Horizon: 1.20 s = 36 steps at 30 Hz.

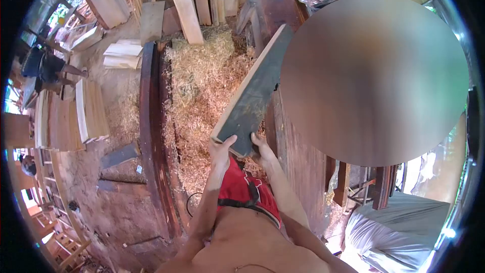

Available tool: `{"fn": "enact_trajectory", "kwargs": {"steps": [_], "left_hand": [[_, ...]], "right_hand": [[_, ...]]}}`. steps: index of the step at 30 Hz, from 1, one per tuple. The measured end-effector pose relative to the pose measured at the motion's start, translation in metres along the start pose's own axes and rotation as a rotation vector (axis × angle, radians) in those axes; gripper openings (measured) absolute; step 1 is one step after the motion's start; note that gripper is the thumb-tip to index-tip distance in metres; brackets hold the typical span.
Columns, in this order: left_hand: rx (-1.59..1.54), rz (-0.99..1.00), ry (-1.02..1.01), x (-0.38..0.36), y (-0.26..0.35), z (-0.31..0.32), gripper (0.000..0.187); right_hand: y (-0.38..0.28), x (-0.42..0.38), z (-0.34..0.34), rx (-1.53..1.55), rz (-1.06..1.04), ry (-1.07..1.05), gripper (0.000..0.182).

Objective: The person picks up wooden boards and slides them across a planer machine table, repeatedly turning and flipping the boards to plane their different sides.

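A long wooden board [252, 98] with a dark, stained face and a pale cut edge slants up and away in front of my red shorts. My left hand [221, 151] grips its near left corner, the thumb pressed on the dark face. On the near right edge, my right hand [261, 147] holds the same board, thumb on top and the other fingers mostly hidden beneath. The far end of the board reaches up beside a large blurred patch, which hides what lies to its right.
Wood shavings [202, 91] lie thick beyond the board. A dark beam [151, 121] runs along their left side. Stacked planks [91, 111] stand further left, near another person [45, 65]. A wooden bench surface [303, 182] is at my right, with a grey sheet [399, 227] behind it.
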State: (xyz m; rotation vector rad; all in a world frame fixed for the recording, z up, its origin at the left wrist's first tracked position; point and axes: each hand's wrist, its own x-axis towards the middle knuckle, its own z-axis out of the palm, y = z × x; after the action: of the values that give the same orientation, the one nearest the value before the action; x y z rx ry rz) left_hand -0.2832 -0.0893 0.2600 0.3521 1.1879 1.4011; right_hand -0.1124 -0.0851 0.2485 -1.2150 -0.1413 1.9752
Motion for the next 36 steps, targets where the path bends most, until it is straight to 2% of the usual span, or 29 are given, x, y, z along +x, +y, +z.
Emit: {"fn": "enact_trajectory", "kwargs": {"steps": [1,2,4,5,7,13,15,16,18,19,20,21,22,24,25,26,27,28,30,32,33,34,35,36], "left_hand": [[0.142,-0.004,0.054,-0.009,0.017,0.002,0.061],[0.133,-0.013,0.053,-0.012,0.026,-0.004,0.061],[0.479,0.245,0.026,-0.013,0.045,-0.025,0.068],[0.473,0.181,-0.043,-0.015,0.065,-0.035,0.075],[0.502,0.206,-0.052,-0.014,0.089,-0.061,0.075],[0.612,0.28,-0.026,-0.038,0.181,-0.126,0.08],[0.637,0.341,-0.011,-0.061,0.22,-0.137,0.071],[0.605,0.168,0.02,-0.072,0.237,-0.143,0.068],[0.64,0.267,0.064,-0.085,0.241,-0.173,0.061],[0.618,0.194,0.059,-0.096,0.259,-0.177,0.069],[0.585,0.202,0.161,-0.102,0.251,-0.19,0.074],[0.65,0.143,0.288,-0.112,0.255,-0.197,0.078],[0.589,0.242,0.329,-0.124,0.268,-0.209,0.079],[0.492,0.197,0.59,-0.137,0.253,-0.234,0.079],[0.459,0.198,0.648,-0.143,0.251,-0.246,0.079],[0.36,0.06,0.795,-0.15,0.251,-0.257,0.078],[0.255,-0.081,0.924,-0.156,0.249,-0.266,0.077],[0.261,-0.015,1.065,-0.147,0.237,-0.271,0.074],[0.211,-0.09,1.282,-0.157,0.233,-0.293,0.073],[0.042,-0.079,1.508,-0.162,0.212,-0.309,0.069],[-0.056,-0.063,1.578,-0.169,0.213,-0.314,0.064],[-0.123,-0.007,1.67,-0.172,0.21,-0.319,0.059],[-0.204,0.009,1.75,-0.174,0.201,-0.326,0.058],[-0.266,0.079,1.849,-0.176,0.205,-0.33,0.051]], "right_hand": [[0.008,0.015,-0.007,0.119,0.056,0.004,0.074],[0.014,0.033,-0.01,0.113,0.055,0.015,0.074],[0.01,0.062,0.003,0.124,0.007,0.125,0.076],[0.004,0.069,0.018,0.123,-0.011,0.163,0.077],[-0.005,0.054,0.071,0.003,-0.042,-0.075,0.085],[0.063,0.057,0.139,-0.021,0.026,-0.158,0.093],[0.08,0.045,0.17,-0.051,0.069,-0.176,0.096],[0.091,0.038,0.187,-0.06,0.095,-0.183,0.098],[0.117,0.025,0.21,-0.143,0.126,-0.171,0.103],[0.127,0.001,0.24,-0.148,0.15,-0.141,0.096],[0.14,-0.006,0.263,-0.224,0.155,-0.136,0.09],[0.167,0.028,0.232,-0.321,0.13,-0.329,0.087],[0.192,0.029,0.242,-0.384,0.231,-0.394,0.087],[0.225,0.029,0.261,-0.182,0.489,-0.393,0.083],[0.24,0.018,0.28,-0.218,0.651,-0.479,0.083],[0.251,0.006,0.297,-0.249,0.806,-0.559,0.084],[0.287,0.066,0.239,-0.459,0.659,-0.384,0.077],[0.284,0.035,0.296,-0.731,0.671,-0.328,0.08],[0.32,0.037,0.308,-0.753,0.911,-0.328,0.078],[0.348,0.028,0.327,-0.918,1.015,-0.348,0.077],[0.354,0.017,0.348,-0.886,1.163,-0.322,0.069],[0.376,0.027,0.341,-0.817,1.291,-0.397,0.062],[0.39,0.037,0.334,-0.873,1.282,-0.441,0.062],[0.402,0.032,0.345,-0.924,1.277,-0.479,0.061]]}}
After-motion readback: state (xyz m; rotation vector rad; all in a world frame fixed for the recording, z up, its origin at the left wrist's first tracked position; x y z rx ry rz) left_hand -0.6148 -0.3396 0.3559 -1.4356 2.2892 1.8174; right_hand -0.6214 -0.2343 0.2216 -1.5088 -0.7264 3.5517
